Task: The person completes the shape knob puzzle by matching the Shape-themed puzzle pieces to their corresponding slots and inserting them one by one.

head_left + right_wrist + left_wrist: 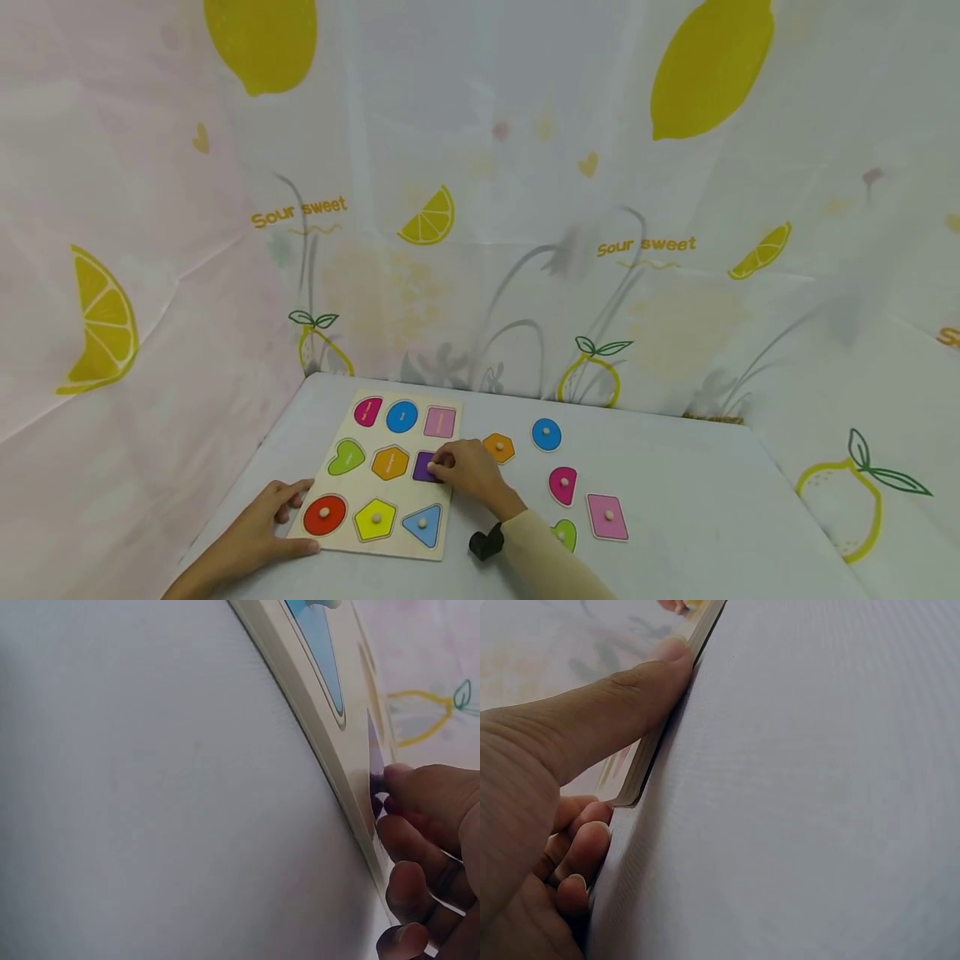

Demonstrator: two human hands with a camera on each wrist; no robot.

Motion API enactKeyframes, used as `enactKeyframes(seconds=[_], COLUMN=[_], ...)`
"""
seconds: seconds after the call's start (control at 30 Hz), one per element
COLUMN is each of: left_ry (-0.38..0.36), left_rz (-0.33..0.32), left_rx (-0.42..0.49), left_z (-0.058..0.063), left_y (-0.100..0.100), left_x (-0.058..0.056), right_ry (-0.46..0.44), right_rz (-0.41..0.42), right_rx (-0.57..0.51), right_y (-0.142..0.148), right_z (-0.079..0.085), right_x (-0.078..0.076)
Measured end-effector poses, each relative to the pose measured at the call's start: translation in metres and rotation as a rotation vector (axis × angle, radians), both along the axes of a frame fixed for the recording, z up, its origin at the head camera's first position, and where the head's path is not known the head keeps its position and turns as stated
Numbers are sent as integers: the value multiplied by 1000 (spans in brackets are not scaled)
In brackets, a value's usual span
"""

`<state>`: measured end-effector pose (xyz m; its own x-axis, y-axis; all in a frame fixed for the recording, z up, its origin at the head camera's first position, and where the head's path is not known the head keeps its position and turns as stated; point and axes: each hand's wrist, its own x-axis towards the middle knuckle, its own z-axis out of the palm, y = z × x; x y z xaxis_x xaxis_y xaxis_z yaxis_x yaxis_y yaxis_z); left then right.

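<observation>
A wooden puzzle board [412, 546] lies toward the left of the table. My left hand [262, 529] holds it at the near left corner; in the left wrist view the thumb [622, 694] presses along its edge and the other fingers curl beside the corner. My right hand [468, 471] is over the board's right side, thumb and fingertips pinching the knob of a purple puzzle piece [420, 468] at the middle row. Red circle [337, 506], yellow pentagon [366, 527] and blue triangle [412, 522] pieces sit in the front row. Other outlines show no knobs.
Loose knobbed pieces lie right of the board: an orange hexagon [491, 442], a blue circle [555, 442], a magenta half circle [557, 491], a pink rectangle [615, 531] and a green piece [567, 533] partly hidden by the right sleeve [551, 554]. A lemon-print curtain [465, 283] hangs behind.
</observation>
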<state>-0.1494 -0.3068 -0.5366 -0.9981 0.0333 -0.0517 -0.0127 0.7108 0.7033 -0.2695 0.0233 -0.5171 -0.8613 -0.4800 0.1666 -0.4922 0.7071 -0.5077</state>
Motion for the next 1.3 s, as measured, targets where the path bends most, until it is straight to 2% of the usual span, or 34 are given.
enactKeyframes(seconds=[0.13,0.37,0.6,0.83,1.1,1.3], left_ry=[0,-3,-15,-31,-16,-7], left_rz=[1,8,25,46,19,-9], left_rx=[-5,8,-9,1,1,-55], left_z=[0,-2,-3,-2,0,2], left_y=[0,2,3,3,3,1], left_x=[1,2,1,-1,1,-3], right_ry=[-21,63,55,66,45,40], right_rz=[-20,-31,-90,-123,-149,-134], right_rx=[-23,-51,-73,-83,-86,-100], right_y=[8,31,57,80,94,100], right_z=[1,6,11,7,0,0], right_x=[-2,-9,-16,-29,-35,-35])
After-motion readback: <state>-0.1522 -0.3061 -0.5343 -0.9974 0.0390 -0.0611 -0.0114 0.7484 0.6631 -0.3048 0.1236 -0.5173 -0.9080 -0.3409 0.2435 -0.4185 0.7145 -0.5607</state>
